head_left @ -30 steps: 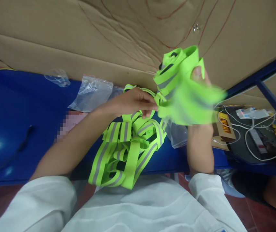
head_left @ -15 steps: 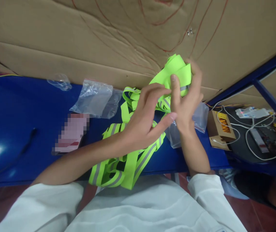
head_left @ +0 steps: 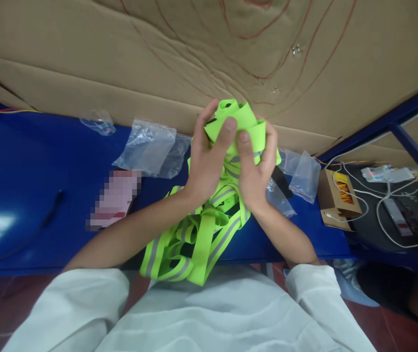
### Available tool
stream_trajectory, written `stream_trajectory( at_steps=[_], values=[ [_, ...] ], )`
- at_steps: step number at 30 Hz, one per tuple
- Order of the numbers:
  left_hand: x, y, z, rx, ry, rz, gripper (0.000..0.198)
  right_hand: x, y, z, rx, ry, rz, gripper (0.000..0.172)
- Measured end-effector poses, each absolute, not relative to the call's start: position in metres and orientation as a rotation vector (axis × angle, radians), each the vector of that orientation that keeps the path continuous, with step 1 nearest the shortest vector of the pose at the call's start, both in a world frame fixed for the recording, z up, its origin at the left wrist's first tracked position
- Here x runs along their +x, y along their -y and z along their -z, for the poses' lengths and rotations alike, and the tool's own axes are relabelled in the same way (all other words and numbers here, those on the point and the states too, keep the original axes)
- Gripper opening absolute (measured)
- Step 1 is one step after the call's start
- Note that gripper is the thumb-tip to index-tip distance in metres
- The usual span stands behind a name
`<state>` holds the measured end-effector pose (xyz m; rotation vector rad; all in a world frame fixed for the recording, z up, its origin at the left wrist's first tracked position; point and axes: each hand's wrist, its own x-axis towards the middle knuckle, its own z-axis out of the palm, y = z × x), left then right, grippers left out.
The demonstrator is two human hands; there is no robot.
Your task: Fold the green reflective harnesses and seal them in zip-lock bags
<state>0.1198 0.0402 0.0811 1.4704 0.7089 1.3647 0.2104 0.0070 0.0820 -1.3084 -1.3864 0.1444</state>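
**Top of the hi-vis strapping wadded up, the rest still loose**

Both hands meet on one folded wad (head_left: 243,120) of neon-green strapping with grey reflective stripes. The left hand (head_left: 203,164) is curled around the wad's left side, its thumb pressed flat on the front and its fingers wrapped over the top. The right hand (head_left: 254,173) closes on the right side in the same way, with its thumb right beside the left thumb. Neither hand is open, and the wad is pinched between them, raised above the blue table (head_left: 29,161).

The folding looks only partly done. The piece in the grip is compact, but below the wrists and toward the person's body the loose loops (head_left: 194,239) of the same strapping lie spread on the table edge, tangled and joined to the wad. That larger share is not gathered yet.

Just left of the left hand lie clear zip bags (head_left: 146,149), and smaller clear bags (head_left: 304,173) lie just right of the right hand. All of them look empty, and nothing green is inside any of them. Beyond the fingertips rises a cardboard sheet (head_left: 121,58) marked with red lines. Farther right of the right hand sits a small cardboard box (head_left: 335,198) among white cables (head_left: 377,205).
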Motion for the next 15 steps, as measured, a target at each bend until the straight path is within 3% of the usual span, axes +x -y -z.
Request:
stream_trajectory(
  at_steps=[4, 10, 15],
  values=[
    [0.125, -0.033, -0.085, 1.500, -0.786, -1.440, 0.058, 0.220, -0.004, -0.089, -1.249, 1.397, -0.373, 0.052],
    [0.122, -0.032, -0.090, 1.424, -0.745, -1.510, 0.052, 0.219, -0.005, -0.092, -1.202, 1.456, -0.296, 0.046],
    [0.109, -0.033, -0.108, 1.570, -0.510, -1.521, 0.047, 0.216, 0.005, -0.100, -0.983, 1.487, -0.297, 0.052]
  ],
)
